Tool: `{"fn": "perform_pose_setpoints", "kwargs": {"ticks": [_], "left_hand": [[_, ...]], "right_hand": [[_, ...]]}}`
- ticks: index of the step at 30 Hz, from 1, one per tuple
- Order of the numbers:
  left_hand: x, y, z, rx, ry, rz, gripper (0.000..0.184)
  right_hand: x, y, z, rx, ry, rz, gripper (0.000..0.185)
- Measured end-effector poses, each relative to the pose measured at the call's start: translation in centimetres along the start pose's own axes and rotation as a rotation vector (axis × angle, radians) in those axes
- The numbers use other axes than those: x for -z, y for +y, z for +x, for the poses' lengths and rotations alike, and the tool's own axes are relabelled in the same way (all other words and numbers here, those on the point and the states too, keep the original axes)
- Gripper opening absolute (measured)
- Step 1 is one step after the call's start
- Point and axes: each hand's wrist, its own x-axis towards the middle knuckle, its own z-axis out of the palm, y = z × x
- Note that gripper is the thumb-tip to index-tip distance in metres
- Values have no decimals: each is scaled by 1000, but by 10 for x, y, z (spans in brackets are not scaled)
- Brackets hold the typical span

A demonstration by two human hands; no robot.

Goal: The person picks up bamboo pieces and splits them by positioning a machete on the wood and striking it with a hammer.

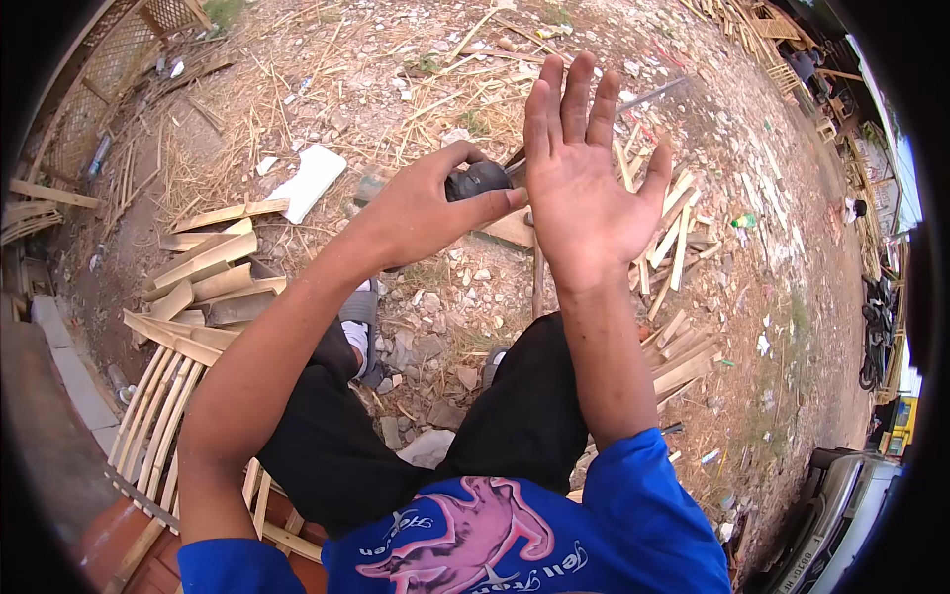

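Near the upper middle, my left hand (421, 208) curls its fingers and thumb around a dark rounded object (478, 181). What the object is I cannot make out. To its right my right hand (591, 188) is raised with the palm showing and its fingers spread, holding nothing. The left thumb tip lies close beside the right palm's edge. Behind the hands, a thin grey rod (651, 95) slants up to the right, and a wooden stick (537, 282) stands between my forearms.
Split bamboo pieces (213, 267) lie at the left, beside a white board (313, 178). More bamboo strips (683, 361) lie on the right. A slatted bamboo piece (158, 406) is at lower left. A parked car (836, 520) stands at lower right. Stones and debris cover the ground.
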Motion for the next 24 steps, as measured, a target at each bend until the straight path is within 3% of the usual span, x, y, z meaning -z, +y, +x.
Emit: {"fn": "perform_pose_setpoints", "kwargs": {"ticks": [3,5,8,14,18,21,24], "left_hand": [[-3,-14,5,-67,67,-50,46],[0,-11,4,-22,49,-39,43],[-1,-17,5,-50,35,-51,42],[-5,-12,4,-33,42,-50,38],[-5,-13,6,-61,55,-31,36],[-5,-7,5,1,64,-35,46],[-4,-5,4,16,36,-15,38]], "right_hand": [[-1,-5,-1,-8,-22,5,58],[-2,-10,-1,3,-12,-21,55],[9,-26,4,-71,-172,-36,50],[7,-36,5,100,-73,-98,46],[4,-36,4,198,-103,-415,54],[9,-37,6,246,-187,-733,62],[18,-39,12,273,-241,-915,69]]}}
